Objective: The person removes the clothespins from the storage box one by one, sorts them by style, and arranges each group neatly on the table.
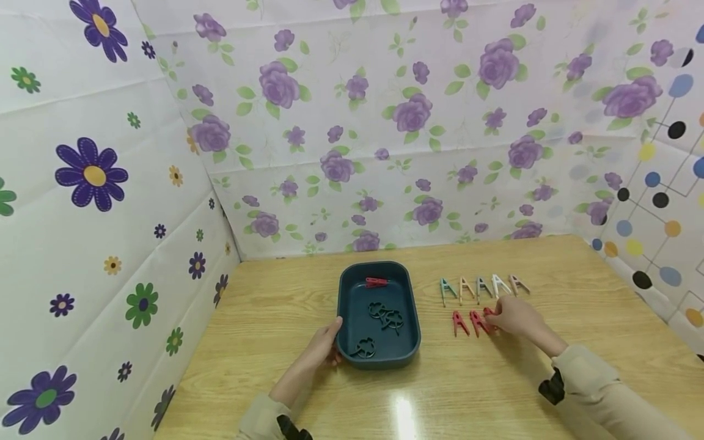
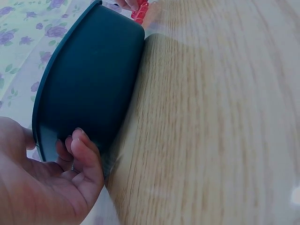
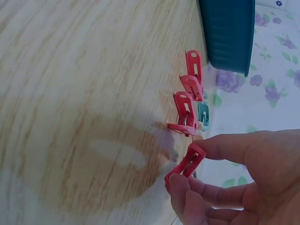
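My left hand (image 1: 320, 348) holds the left rim of a dark teal plastic basin (image 1: 407, 357), thumb at the rim and fingers against the outer wall. Inside the basin lie a red clothespin (image 1: 376, 282) near the far end and a few dark green ring-shaped clips (image 1: 365, 348). To the right, my right hand (image 1: 517, 316) pinches another red clothespin (image 3: 187, 161) between thumb and fingers, just at the table. Beside it two more red clothespins, one farther left (image 1: 459, 323) and one closer (image 1: 478, 323), stand on the table with their legs spread.
Behind the red ones runs a row of several clothespins: teal (image 1: 448, 291), peach (image 1: 466, 289), grey-blue (image 1: 483, 289), white (image 1: 500, 285) and brownish pink (image 1: 517, 284). Flower-printed sheets (image 1: 330, 122) wall the wooden table (image 1: 286, 293) at the back and left, a dotted sheet at the right.
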{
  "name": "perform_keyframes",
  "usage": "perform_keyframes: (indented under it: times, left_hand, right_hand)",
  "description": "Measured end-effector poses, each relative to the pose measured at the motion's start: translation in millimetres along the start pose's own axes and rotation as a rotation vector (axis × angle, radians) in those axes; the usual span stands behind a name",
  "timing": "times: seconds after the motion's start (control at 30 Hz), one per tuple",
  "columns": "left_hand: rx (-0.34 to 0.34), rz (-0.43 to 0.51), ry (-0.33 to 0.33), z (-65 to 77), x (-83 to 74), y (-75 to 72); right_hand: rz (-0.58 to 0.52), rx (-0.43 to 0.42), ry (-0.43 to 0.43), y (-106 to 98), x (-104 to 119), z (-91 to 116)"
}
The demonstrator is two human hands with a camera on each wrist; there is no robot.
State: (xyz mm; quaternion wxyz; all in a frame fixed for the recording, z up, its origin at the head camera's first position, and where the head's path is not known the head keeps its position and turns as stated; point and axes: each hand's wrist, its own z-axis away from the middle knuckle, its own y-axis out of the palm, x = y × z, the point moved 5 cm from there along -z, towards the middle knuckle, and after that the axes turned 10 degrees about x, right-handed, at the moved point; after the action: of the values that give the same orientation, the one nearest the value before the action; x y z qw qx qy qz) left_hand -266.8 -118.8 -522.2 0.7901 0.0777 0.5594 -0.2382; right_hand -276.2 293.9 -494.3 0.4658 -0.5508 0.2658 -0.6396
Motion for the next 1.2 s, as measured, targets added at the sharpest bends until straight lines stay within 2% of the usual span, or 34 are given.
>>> perform_keyframes:
  times: [0.53,0.73,0.9,1.2]
  left_hand:
    - [0.014,-0.006,0.002,-0.5,1.4,-0.4]
    - [0.012,-0.012,0.001,2.3,-2.2,-0.1]
    - [0.000,-0.010,-0.009,-1.7,1.5,-1.7]
    - [0.001,-0.008,-0.009,-0.2,0.7,-1.0]
  right_hand:
    - [0.015,0.003,0.047,4,-9,-7]
    - [0.028,-0.026,0.002,-6,-7,-7]
    - [0.042,-0.044,-0.023,-16,-1,-7]
    - [0.061,-0.037,-0.074,-15,13,-10]
